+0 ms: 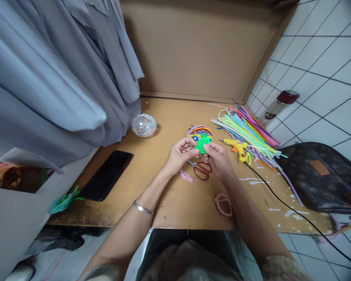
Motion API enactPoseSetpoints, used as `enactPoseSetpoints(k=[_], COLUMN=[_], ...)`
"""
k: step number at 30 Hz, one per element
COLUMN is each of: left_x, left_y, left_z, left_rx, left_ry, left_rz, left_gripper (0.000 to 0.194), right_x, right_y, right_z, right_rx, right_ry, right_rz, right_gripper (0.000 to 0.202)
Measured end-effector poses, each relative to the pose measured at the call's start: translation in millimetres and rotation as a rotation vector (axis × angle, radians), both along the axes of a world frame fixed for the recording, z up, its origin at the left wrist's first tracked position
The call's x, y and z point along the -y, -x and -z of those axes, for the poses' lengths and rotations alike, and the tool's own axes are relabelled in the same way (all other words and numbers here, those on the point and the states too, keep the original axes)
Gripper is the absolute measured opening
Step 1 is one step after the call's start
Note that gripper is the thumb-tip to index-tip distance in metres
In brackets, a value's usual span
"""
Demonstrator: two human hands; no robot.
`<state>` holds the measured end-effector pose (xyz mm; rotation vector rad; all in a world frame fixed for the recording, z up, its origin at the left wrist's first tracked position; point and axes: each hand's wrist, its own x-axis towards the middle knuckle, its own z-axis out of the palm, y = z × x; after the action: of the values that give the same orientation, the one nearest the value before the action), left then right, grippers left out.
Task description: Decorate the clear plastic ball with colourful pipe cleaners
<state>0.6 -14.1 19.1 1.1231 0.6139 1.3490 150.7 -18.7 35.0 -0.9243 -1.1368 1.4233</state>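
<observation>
Both of my hands meet near the middle of the wooden table, pinching a small bright green fuzzy piece (201, 144) between them. My left hand (181, 154) grips its left edge with thumb and fingers. On the right edge, my right hand (218, 157) holds it the same way. Just behind the green piece sits a round, colourful object (199, 130) with purple, red and yellow bands and blue spots. Red-handled scissors (202, 171) lie below my fingers, partly hidden by my left hand. A pink fuzzy scrap (186, 176) is beside them.
Right of my hands are a yellow glue gun (236, 149) with a black cord, bundled pipe cleaners (248, 130), a bottle (277, 105) and a brown bag (321, 175). A pink loop (223, 205) lies nearer. Leftward are a clear bowl (144, 125) and black phone (107, 175).
</observation>
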Motion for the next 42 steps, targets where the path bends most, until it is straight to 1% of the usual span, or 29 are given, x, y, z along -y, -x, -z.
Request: enactPoseSetpoints(k=[6, 10, 13, 17, 22, 27, 30, 34, 37, 42], left_x=[1.3, 0.1, -1.2, -0.6, 2.1, -0.7, -2.8, -2.4, -0.9, 0.6], left_y=[-0.5, -0.3, 0.5, 2.0, 2.1, 2.5, 3.6, 4.2, 2.8, -1.5], left_z=[-2.5, -0.8, 1.2, 0.3, -2.5, 2.0, 4.2, 3.4, 3.1, 6.0], left_rx=[0.011, 0.016, 0.029, 0.009, -0.009, -0.01, -0.06, -0.13, -0.148, -0.183], left_ry=[0.013, 0.022, 0.021, 0.03, 0.097, 0.085, 0.098, 0.092, 0.08, 0.035], left_rz=[0.013, 0.013, 0.009, 0.028, 0.027, -0.062, -0.107, -0.157, -0.207, -0.284], left_gripper=[0.043, 0.043, 0.046, 0.055, 0.049, 0.044, 0.04, 0.04, 0.041, 0.035], right_x=[1.1, 1.2, 0.0, -1.4, -1.0, -1.8, -2.3, -2.3, -2.6, -5.0], right_y=[0.8, 2.1, 1.5, -0.5, -1.7, -2.1, -2.0, -1.9, -2.0, -2.3], right_z=[-1.4, -2.3, -1.2, -0.2, -3.0, -2.0, 1.4, 5.9, 9.0, 15.1], right_rx=[0.002, 0.023, 0.066, 0.144, 0.245, 0.346, 0.44, 0.539, 0.542, 0.467], right_ry=[0.004, -0.002, -0.055, -0.132, -0.214, -0.293, -0.335, -0.366, -0.359, -0.305], right_rz=[0.004, 0.028, 0.048, 0.038, 0.055, 0.063, 0.041, 0.008, 0.003, -0.008], right_gripper=[0.046, 0.049, 0.049, 0.049, 0.051, 0.045, 0.039, 0.034, 0.03, 0.02])
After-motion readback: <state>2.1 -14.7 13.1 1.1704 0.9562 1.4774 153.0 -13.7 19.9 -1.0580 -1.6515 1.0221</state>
